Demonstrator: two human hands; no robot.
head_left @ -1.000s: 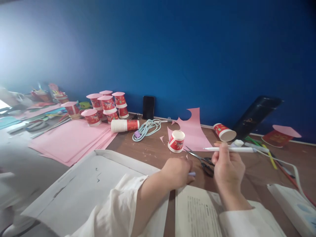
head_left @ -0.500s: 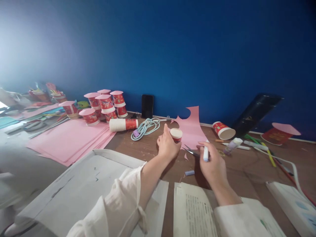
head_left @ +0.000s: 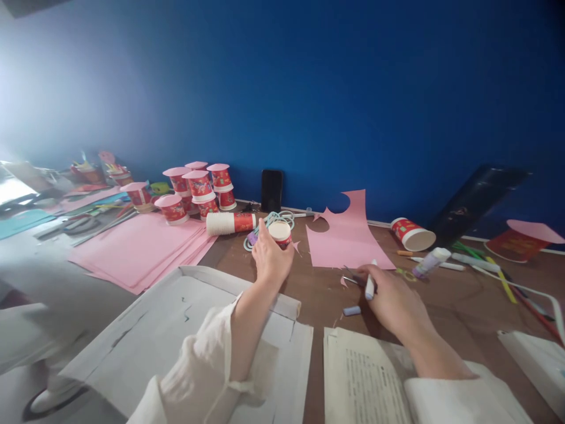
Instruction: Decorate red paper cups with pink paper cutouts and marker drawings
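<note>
My left hand [head_left: 270, 256] is wrapped round a small red paper cup [head_left: 281, 234] whose pale round end faces up. In my right hand [head_left: 392, 294] is a white marker [head_left: 370, 287], and dark-handled scissors [head_left: 352, 278] lie at its fingertips; whether the fingers grip them too is hard to tell. Between and behind the hands lies a pink sheet [head_left: 348, 238] with round cut-outs. A small purple marker cap [head_left: 352, 311] lies left of my right hand, near a pink scrap [head_left: 343, 282].
Red cups with pink discs [head_left: 200, 185] stand stacked at back left, beside nested cups [head_left: 229, 223], a cable and a phone [head_left: 271, 189]. Pink sheets [head_left: 141, 247], a white tray [head_left: 145, 330] and an open book [head_left: 366, 377] lie nearer. Right: a tipped cup [head_left: 411, 234] and glue stick [head_left: 431, 262].
My left hand has moved left with the cup, away from the pink sheet. My right hand has turned lower over the scissors, still with the marker. The view has shifted slightly.
</note>
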